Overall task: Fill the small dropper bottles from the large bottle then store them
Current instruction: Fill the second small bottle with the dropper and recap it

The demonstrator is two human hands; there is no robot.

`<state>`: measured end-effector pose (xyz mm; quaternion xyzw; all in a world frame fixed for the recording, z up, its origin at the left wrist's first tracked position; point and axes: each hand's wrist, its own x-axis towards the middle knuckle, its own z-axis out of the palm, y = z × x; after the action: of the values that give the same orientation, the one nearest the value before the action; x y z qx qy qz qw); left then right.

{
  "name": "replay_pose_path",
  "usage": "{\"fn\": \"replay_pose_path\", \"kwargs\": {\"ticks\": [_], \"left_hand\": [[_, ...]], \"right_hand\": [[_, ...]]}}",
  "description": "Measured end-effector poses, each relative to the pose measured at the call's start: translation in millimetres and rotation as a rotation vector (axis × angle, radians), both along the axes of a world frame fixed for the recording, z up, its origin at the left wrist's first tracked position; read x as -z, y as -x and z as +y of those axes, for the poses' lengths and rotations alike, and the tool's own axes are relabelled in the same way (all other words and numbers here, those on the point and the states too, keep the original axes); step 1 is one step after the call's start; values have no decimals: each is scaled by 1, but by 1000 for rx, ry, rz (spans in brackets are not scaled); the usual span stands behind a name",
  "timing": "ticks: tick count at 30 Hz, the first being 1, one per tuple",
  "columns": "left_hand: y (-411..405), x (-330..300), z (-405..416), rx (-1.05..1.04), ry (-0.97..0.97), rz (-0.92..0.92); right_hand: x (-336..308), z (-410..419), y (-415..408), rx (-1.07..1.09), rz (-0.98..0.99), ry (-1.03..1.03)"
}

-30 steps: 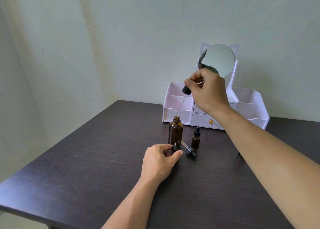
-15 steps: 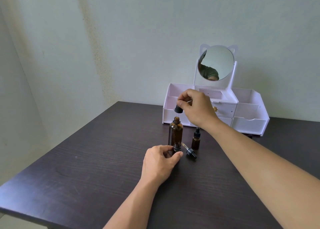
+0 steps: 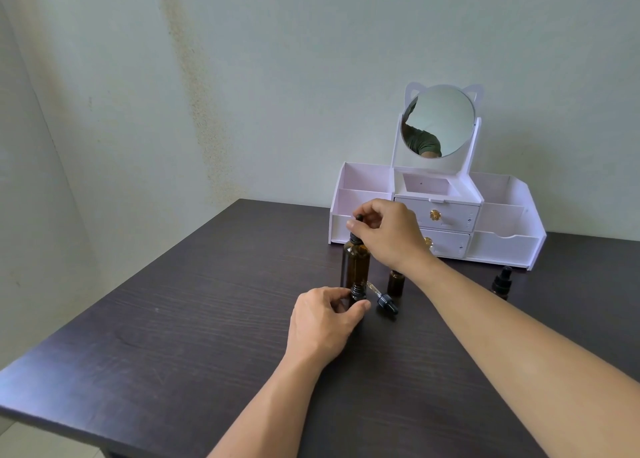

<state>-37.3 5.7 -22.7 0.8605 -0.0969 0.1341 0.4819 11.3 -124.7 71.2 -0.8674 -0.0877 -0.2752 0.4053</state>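
The large amber bottle (image 3: 355, 265) stands upright mid-table. My right hand (image 3: 384, 234) pinches the black bulb of its dropper (image 3: 356, 227), whose collar sits on the bottle's neck, the glass tube down inside. In front of it my left hand (image 3: 323, 320) grips a small uncapped amber bottle (image 3: 358, 290) standing on the table. This small bottle's dropper cap (image 3: 385, 301) lies on its side just to the right. A second small bottle (image 3: 395, 282) stands behind the cap, its top hidden by my right wrist. A third, capped small bottle (image 3: 501, 283) stands farther right.
A white organizer (image 3: 502, 246) with open side compartments, two gold-knobbed drawers and a round cat-ear mirror (image 3: 440, 121) stands at the back against the wall. The dark wooden table (image 3: 173, 336) ends at a front edge near the lower left.
My right hand has come down with the large dropper, sliding its tube into the large bottle until the collar reached the neck. My left hand has stayed on the small bottle.
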Motion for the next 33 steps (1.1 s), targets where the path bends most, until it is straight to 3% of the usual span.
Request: {"fn": "replay_pose_path", "kwargs": {"ticks": [33], "left_hand": [[2, -3, 0, -2, 3, 7]], "right_hand": [[-2, -3, 3, -37, -35, -145]]}}
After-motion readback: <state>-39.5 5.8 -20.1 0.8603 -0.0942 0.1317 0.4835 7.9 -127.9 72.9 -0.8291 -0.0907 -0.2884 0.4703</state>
